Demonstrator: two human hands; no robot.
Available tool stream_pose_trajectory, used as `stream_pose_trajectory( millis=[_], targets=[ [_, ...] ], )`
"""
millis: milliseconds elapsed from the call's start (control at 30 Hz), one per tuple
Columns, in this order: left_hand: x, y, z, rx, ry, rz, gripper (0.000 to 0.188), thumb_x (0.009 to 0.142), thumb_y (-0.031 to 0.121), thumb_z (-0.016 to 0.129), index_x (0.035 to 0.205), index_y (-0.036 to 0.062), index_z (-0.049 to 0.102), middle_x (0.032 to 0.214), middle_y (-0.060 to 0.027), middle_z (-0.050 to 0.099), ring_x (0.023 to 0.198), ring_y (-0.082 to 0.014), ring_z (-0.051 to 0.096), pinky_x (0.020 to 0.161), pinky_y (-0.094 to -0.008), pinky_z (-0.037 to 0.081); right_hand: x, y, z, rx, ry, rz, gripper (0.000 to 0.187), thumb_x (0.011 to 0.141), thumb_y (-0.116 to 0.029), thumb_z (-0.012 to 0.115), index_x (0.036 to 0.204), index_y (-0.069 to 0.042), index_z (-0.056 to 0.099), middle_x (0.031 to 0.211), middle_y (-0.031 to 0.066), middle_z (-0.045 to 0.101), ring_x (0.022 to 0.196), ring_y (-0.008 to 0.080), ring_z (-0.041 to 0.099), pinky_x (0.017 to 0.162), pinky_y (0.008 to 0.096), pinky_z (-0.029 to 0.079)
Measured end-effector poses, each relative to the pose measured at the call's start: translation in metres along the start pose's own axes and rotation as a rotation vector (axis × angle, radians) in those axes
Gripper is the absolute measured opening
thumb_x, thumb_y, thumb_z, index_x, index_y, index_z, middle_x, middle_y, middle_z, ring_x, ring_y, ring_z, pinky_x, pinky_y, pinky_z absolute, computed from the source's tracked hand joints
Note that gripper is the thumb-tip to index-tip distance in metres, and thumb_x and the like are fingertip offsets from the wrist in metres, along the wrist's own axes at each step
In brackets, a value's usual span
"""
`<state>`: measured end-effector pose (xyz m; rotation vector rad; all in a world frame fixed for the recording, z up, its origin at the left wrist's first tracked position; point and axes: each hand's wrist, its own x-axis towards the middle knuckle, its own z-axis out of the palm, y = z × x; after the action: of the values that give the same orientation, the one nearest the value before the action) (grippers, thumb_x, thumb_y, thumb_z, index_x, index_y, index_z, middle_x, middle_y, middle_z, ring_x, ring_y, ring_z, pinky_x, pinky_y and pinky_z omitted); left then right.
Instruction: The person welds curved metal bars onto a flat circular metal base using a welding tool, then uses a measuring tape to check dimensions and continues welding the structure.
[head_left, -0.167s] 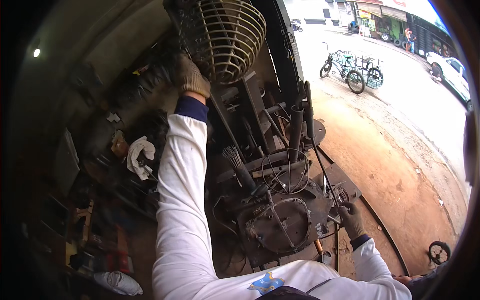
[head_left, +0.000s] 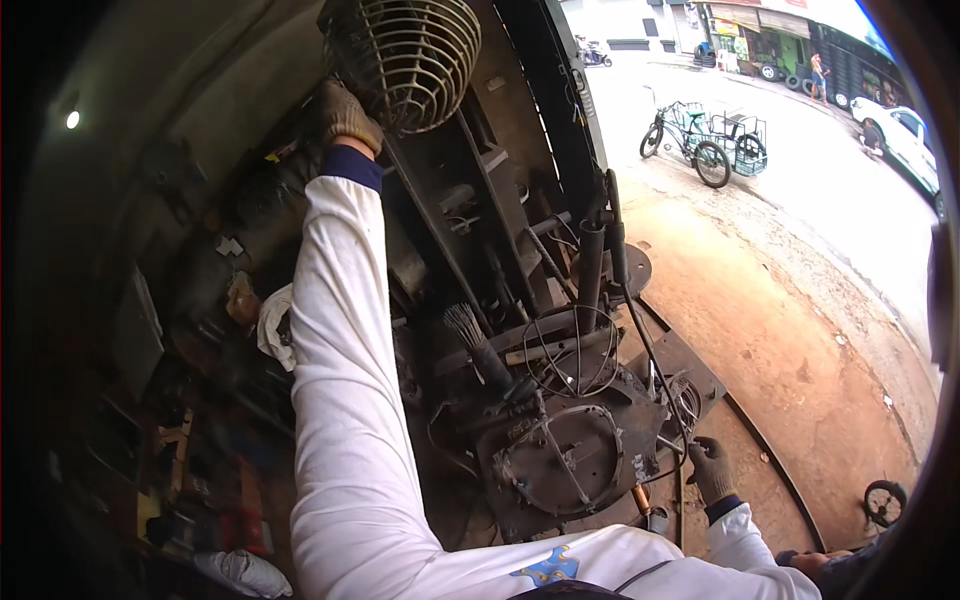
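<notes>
At the top, my left hand (head_left: 348,115), in a knitted work glove, is closed at the lower left edge of a cage of curved metal bars (head_left: 425,60). My left arm is stretched far out, and the fingers are partly hidden. Low on the right is my gloved right hand (head_left: 712,470), fingers curled, next to a dark cable (head_left: 655,365); what it holds is hidden. Between my arms lies a dark metal worktable (head_left: 500,455) with a round metal ring (head_left: 610,470) on it. A wire brush-like bundle (head_left: 468,328) stands behind that.
A coil of wire (head_left: 535,370) and an upright pipe (head_left: 590,262) rise behind the ring. Long steel bars (head_left: 430,215) lean beyond. A cargo tricycle (head_left: 712,160) stands on the street at right. Another person's hand (head_left: 825,562) shows at lower right.
My left hand and the barred cage have moved together up and to the left. My right hand has shifted slightly down and to the right.
</notes>
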<state>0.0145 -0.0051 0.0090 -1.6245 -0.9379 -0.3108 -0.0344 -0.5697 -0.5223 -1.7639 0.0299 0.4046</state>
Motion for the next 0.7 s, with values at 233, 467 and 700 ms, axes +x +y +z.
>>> stream_pose_trajectory(
  millis=[233,467,700],
  targets=[
    [0.073,-0.015,0.039,0.058,-0.072,-0.005,0.065,0.101,0.05,0.032,0.153,0.0129,0.043,0.16,-0.0073,0.039,0.149,-0.0221,0.033,0.122,-0.041,0.021,0.006,0.016,-0.018,-0.049,0.017,0.088,0.043,0.095,-0.028,0.064,0.123,0.005,0.059,0.101,0.0168,0.065,0.059,0.0183,0.062,0.042,0.0323,0.053],
    [0.102,0.002,0.06,0.079,-0.136,0.04,0.064,0.102,0.054,0.03,0.15,0.0172,0.048,0.158,-0.0047,0.043,0.148,-0.0218,0.036,0.122,-0.0429,0.02,0.011,0.023,-0.019,-0.095,0.147,0.105,0.039,0.092,-0.031,0.069,0.119,-0.002,0.066,0.09,0.0147,0.069,0.056,0.0191,0.064,0.05,0.0324,0.053],
    [0.112,0.021,0.081,-0.136,-0.136,0.036,0.061,0.102,0.05,0.034,0.151,0.0168,0.045,0.157,-0.0065,0.043,0.146,-0.0266,0.038,0.12,-0.0451,0.027,0.004,0.026,-0.014,-0.061,0.1,0.092,0.042,0.094,-0.029,0.067,0.121,0.002,0.062,0.092,0.0153,0.066,0.057,0.0191,0.063,0.045,0.0328,0.053]
  ],
)
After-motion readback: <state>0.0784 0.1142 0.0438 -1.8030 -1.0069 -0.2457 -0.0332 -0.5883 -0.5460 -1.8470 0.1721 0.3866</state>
